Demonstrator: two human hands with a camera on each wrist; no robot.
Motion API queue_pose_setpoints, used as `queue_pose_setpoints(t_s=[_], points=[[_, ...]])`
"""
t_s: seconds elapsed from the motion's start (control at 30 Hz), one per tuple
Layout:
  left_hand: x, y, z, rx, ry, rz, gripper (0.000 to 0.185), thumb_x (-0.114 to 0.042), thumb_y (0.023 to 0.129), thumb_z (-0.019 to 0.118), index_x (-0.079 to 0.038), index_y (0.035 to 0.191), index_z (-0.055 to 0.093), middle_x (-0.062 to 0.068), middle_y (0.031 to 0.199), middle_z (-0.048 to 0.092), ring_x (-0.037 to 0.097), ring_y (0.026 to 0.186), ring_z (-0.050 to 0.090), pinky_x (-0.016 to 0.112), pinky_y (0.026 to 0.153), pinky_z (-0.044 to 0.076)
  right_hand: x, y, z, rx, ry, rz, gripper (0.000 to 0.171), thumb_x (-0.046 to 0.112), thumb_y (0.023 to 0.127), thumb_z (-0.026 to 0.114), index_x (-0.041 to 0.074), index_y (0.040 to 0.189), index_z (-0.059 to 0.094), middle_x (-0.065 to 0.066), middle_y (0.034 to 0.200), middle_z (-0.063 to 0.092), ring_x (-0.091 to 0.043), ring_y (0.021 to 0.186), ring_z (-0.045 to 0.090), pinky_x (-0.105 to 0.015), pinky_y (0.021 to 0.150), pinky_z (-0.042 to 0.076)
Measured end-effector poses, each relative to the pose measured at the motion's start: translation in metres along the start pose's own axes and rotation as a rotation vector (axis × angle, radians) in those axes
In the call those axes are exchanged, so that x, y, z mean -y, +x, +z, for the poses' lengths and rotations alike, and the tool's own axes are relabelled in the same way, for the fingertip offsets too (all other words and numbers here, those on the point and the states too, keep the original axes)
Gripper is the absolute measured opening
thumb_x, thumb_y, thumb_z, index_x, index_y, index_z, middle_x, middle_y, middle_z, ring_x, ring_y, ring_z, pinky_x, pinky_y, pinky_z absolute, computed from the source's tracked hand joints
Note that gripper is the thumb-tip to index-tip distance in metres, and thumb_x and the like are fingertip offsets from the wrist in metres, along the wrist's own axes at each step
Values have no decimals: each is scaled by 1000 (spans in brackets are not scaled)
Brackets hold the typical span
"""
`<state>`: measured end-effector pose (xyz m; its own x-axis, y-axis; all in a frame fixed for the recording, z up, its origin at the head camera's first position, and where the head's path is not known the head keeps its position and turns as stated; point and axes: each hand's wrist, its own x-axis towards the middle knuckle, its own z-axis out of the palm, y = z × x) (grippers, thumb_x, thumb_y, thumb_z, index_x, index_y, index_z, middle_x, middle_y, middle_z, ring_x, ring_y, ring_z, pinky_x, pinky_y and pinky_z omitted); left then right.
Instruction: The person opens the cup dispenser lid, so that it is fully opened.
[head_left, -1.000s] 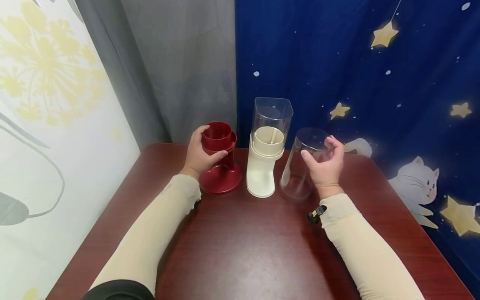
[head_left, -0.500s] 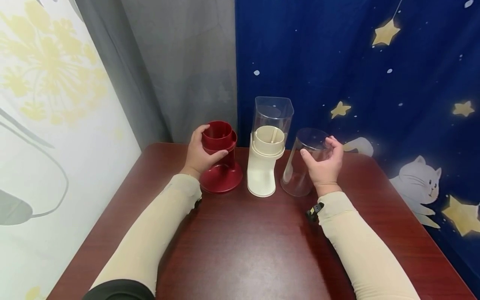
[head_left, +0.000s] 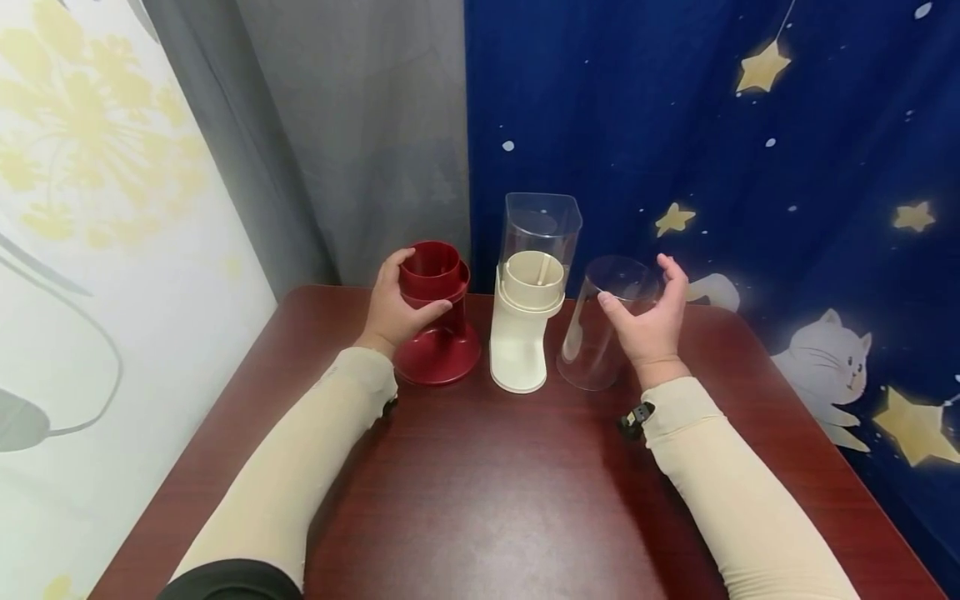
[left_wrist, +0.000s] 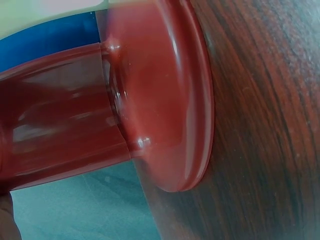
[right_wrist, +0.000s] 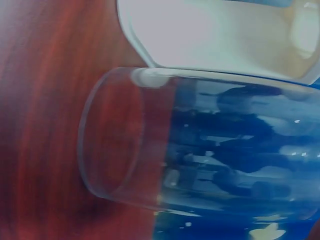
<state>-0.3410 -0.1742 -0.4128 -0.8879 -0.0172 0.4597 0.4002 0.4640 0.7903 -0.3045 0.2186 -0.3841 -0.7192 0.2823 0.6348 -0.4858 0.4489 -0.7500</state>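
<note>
A red plastic stand (head_left: 437, 357) with a round cup on top and a wide base stands upright at the table's back left. My left hand (head_left: 393, 308) grips its upper part, fingers at the rim and thumb across the front. The left wrist view shows its column and base (left_wrist: 165, 95) on the tabletop. At the right is a clear cylinder (head_left: 588, 354), also upright. Around its upper end my right hand (head_left: 654, 329) is spread, fingers raised off the rim and thumb in front; whether the thumb touches is unclear. The right wrist view shows the cylinder's lower end (right_wrist: 112, 135).
Between the two stands a cream-coloured stand (head_left: 517, 360) with a cup-shaped ring and a clear squarish container (head_left: 542, 218) behind it. The dark red table (head_left: 480, 500) backs onto a grey curtain (head_left: 375, 125) and a blue starry curtain (head_left: 600, 100).
My right fingers have lifted and spread away from the clear cylinder's rim. The left hand and the red stand keep their places; the head view shifts slightly.
</note>
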Motion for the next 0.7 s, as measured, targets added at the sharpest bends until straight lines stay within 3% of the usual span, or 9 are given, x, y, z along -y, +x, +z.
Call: queue_pose_setpoints(t_s=[0.13, 0.4, 0.57, 0.7], points=[[-1, 0, -1, 13, -1, -7, 98, -39, 77, 93, -29, 157, 37, 3, 157, 46, 27, 139, 48, 54, 100, 58, 16, 8, -3, 9, -36, -51, 94, 30, 80, 87, 11, 156, 37, -6, 164, 35, -16, 155, 28, -44, 130, 21], [-3, 2, -2, 29, 11, -26, 102, -40, 78, 93, -35, 161, 34, 2, 160, 45, 27, 142, 46, 55, 102, 57, 50, 29, -4, 39, -37, -109, 97, 37, 77, 87, 12, 157, 38, -5, 165, 35, -12, 155, 29, -32, 129, 20], [-7, 3, -4, 24, 19, -30, 109, -39, 77, 94, -42, 164, 28, 3, 162, 42, 28, 144, 44, 56, 103, 57, 67, 38, -1, 123, -41, -130, 99, 42, 77, 88, 15, 158, 40, -5, 168, 33, -11, 158, 25, -33, 129, 19], [-22, 5, -8, -3, 41, 31, 113, -42, 75, 94, -42, 165, 25, -1, 167, 36, 25, 149, 39, 56, 105, 55, 81, 45, 1, 215, -41, -110, 96, 46, 80, 86, 20, 160, 39, -1, 170, 31, -11, 158, 23, -39, 130, 17]])
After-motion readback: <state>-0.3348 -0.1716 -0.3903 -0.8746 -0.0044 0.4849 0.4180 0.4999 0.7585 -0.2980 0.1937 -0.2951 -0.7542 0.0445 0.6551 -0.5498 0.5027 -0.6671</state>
